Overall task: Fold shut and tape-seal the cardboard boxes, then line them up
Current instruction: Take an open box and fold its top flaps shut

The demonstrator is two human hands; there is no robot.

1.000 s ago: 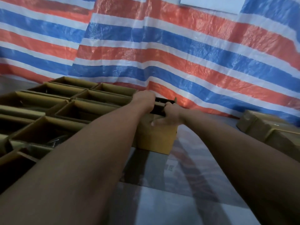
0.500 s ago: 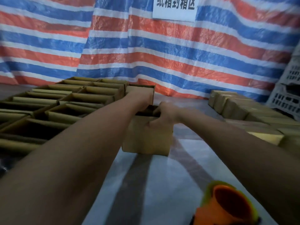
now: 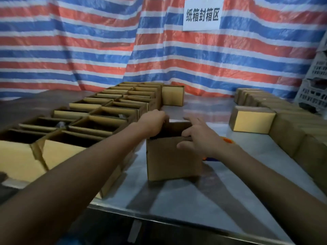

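The table runs away from the viewer. A block of open boxes fills its left side and a row of shut boxes lines its right. Between them, near the middle and standing apart from both groups, sits the box being worked on, straight ahead of both arms. It stands upright, one broad plain brown face towards the viewer, and it looks slightly wider left to right than it is deep. Its top is open and dark inside, and no tape shows on it. The left hand grips the top left edge with curled fingers. The right hand holds the near right rim, thumb on the front face and forefinger reaching to the far side. Each hand is about equally close to its own side, so the flaps can probably be folded in from left and right. Something orange peeks out just behind the right wrist; it may be the tape tool.
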